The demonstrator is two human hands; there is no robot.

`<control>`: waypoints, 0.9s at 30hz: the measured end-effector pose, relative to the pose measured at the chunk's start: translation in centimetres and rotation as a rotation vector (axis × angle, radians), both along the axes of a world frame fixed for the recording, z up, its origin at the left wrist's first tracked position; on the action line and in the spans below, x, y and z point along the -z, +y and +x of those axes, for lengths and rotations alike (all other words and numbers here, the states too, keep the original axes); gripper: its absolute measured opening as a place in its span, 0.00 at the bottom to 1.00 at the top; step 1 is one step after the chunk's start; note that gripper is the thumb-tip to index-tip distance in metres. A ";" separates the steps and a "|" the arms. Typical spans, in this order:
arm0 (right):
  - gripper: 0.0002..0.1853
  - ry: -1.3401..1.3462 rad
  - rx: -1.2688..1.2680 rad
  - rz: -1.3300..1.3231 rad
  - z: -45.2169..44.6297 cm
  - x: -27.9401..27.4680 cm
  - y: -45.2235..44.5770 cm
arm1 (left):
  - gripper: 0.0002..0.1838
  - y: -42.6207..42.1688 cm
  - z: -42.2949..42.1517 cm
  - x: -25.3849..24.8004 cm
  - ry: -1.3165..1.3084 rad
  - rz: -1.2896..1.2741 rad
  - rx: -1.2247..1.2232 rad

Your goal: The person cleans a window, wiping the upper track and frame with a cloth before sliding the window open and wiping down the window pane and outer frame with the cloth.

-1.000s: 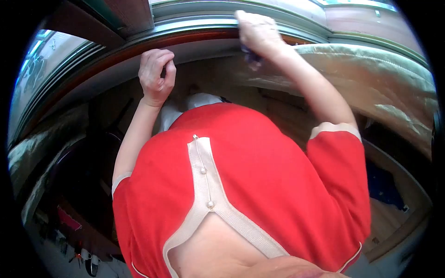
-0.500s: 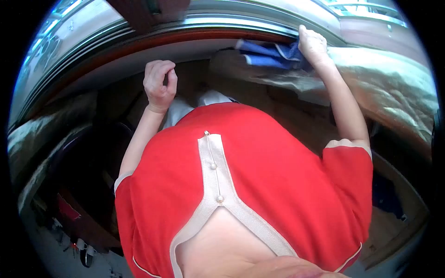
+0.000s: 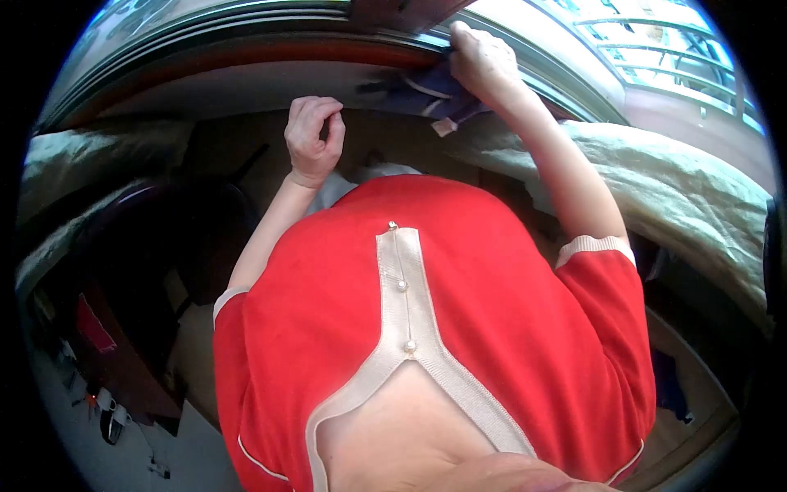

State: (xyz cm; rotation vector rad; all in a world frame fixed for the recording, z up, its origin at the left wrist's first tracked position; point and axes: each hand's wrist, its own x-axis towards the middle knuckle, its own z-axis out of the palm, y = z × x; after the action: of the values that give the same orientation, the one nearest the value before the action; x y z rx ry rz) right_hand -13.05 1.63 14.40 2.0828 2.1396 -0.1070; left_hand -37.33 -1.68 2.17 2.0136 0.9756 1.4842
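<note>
My right hand (image 3: 485, 66) is raised at the window, its fingers closed on a dark blue cloth (image 3: 422, 102). The cloth hangs loosely to the left, showing white trim and a pale tag-like patch at its lower end. Its upper part is hidden by the hand. Left of the cloth and apart from it, my left hand (image 3: 313, 143) is held up in front of my red top (image 3: 484, 279). Its fingers curl in to the thumb, and nothing shows between them.
A window frame (image 3: 566, 82) with metal tracks runs across the top, with a dark red upright (image 3: 402, 12) by my right hand. A pale, shiny fabric (image 3: 656, 172) drapes along the right. Dark furniture (image 3: 164, 246) stands at the left, and a blue item (image 3: 670, 385) lies low on the right.
My right hand and the blue cloth have moved left along the window, and the cloth hangs lower. My left hand appears slightly further right, still curled. The whole view has turned somewhat.
</note>
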 end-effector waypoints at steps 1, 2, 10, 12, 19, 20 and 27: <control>0.09 0.022 0.049 -0.027 -1.1 -0.1 0.5 | 0.11 0.0 -0.2 -0.1 0.002 0.001 -0.009; 0.10 0.043 0.096 -0.054 -1.7 -0.1 0.9 | 0.11 0.1 -0.3 -0.2 0.002 0.001 -0.014; 0.11 0.563 0.135 0.292 -0.1 1.4 -2.6 | 0.10 1.0 -0.4 -0.4 -0.034 -0.004 -0.004; 0.11 0.557 0.124 0.293 -0.1 0.9 -3.3 | 0.10 1.0 -0.2 -0.4 -0.034 -0.007 -0.012; 0.04 0.185 0.004 0.451 -1.4 1.7 -2.9 | 0.09 -0.4 -1.3 0.0 -0.029 -0.054 -0.060; 0.03 0.135 -0.003 0.452 -1.6 1.6 -2.8 | 0.09 -0.6 -1.5 0.2 -0.027 -0.058 -0.071; 0.06 0.030 -0.089 0.451 -3.7 1.2 -2.1 | 0.09 -2.5 -1.1 1.1 -0.039 -0.102 -0.102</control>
State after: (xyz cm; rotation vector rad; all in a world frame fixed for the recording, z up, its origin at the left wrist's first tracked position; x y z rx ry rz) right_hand -16.73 -0.43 13.21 2.2066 2.4501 0.3932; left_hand -38.45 -4.22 1.11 1.8818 1.1292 1.4882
